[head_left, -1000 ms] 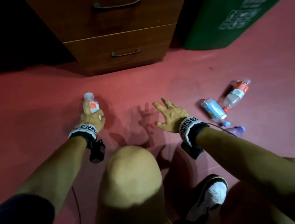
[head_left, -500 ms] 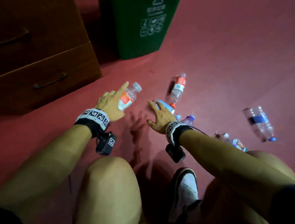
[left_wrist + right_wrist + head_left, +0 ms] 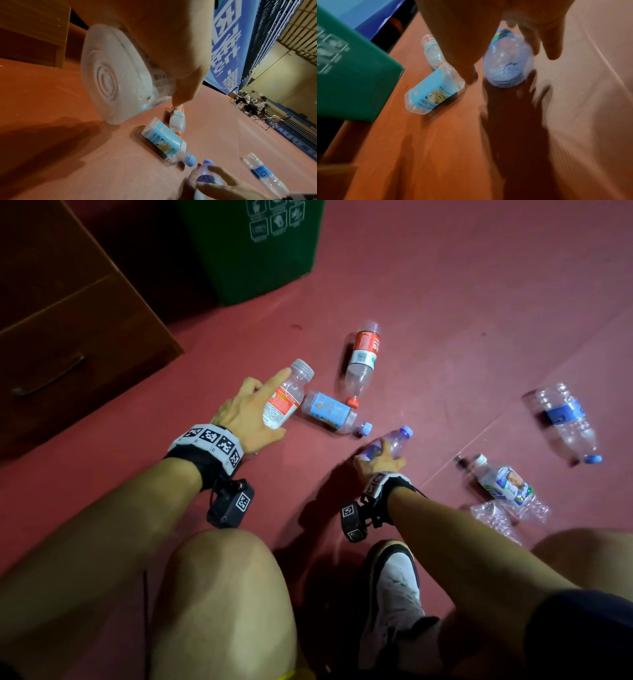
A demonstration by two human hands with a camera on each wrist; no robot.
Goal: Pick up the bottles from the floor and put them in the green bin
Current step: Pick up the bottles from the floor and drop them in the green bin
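Note:
My left hand (image 3: 251, 410) holds a clear bottle with a red-and-white label (image 3: 286, 402) above the floor, forefinger stretched along it; its round base (image 3: 109, 75) fills the left wrist view. My right hand (image 3: 376, 458) closes round a small blue-capped bottle (image 3: 394, 440) lying on the floor, seen from its base (image 3: 506, 63) in the right wrist view. The green bin (image 3: 260, 244) stands at the top. A light-blue-labelled bottle (image 3: 330, 410) and a red-labelled bottle (image 3: 363, 361) lie between the hands and the bin.
More bottles lie on the red floor to the right: one with a dark blue label (image 3: 565, 422), one with a picture label (image 3: 507, 486), and a crushed clear one (image 3: 493, 520). A wooden drawer unit (image 3: 68, 344) stands at the left. My knees and a white shoe (image 3: 394, 587) are below.
My view swung right, from the drawers to the bin and bottles. The left hand carried its bottle toward the bin. The right hand, spread open before, came down onto the blue-capped bottle.

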